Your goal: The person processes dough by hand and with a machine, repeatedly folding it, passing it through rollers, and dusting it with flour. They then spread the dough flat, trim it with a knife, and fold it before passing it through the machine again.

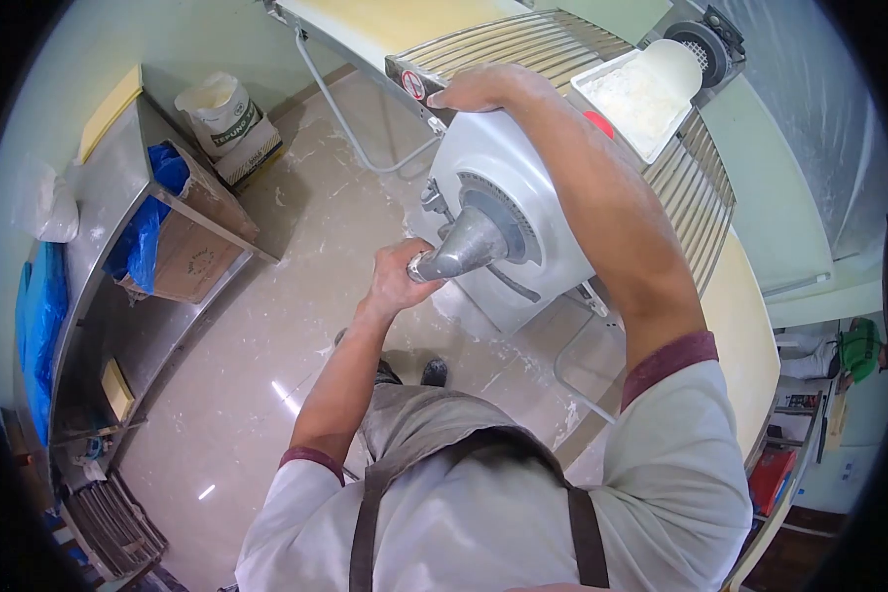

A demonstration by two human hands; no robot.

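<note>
A dough sheeter's light grey housing [498, 148] stands before me, with a round dial plate and a thick metal lever [469, 245] on its side. My left hand [402, 276] is closed around the lever's end. My right arm reaches across the housing, and my right hand [488, 87] lies over its far top edge, beside a red-and-white warning sticker [412, 84]. That hand looks open, though some fingertips are hidden. A white tray of flour [636, 99] sits on the metal guard bars, right of my right forearm. A red button [599, 123] shows partly behind that forearm.
Pale conveyor belts [365, 25] extend from both sides of the machine. On the left is a steel table [104, 212] with a cardboard box [202, 242] and blue plastic. A flour sack [217, 109] stands by the wall. A person in green [858, 350] is far right.
</note>
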